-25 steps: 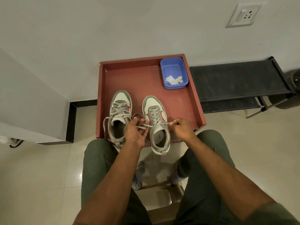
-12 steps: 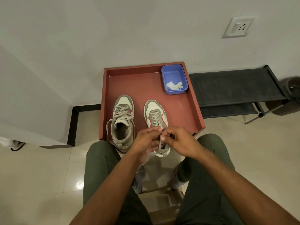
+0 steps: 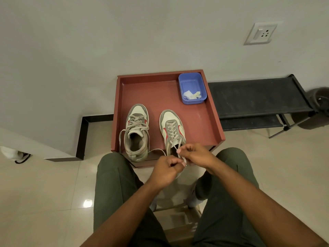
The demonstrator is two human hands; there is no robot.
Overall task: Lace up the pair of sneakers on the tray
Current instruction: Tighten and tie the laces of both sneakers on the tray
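Two grey, white and red sneakers stand side by side on a brown-red tray (image 3: 122, 111), toes pointing away from me. The left sneaker (image 3: 136, 130) is laced, and its loose lace ends hang over the tray's near edge. The right sneaker (image 3: 172, 130) is laced up to its top eyelets; its heel is hidden behind my hands. My right hand (image 3: 195, 154) pinches one end of the right sneaker's lace (image 3: 173, 138) just above the shoe's opening. My left hand (image 3: 165, 171) grips the other lace end, lower and nearer to me. A lace loop trails to the left of that hand.
A blue plastic tub (image 3: 192, 88) with small white scraps sits in the tray's far right corner. A black low rack (image 3: 256, 97) stands right of the tray against the white wall. My knees in green trousers flank a stool over a tiled floor.
My hands, spread apart with the lace taut a second ago, have come together over the right sneaker's heel; the left hand has since dropped nearer to me with its lace end. The camera has tilted.
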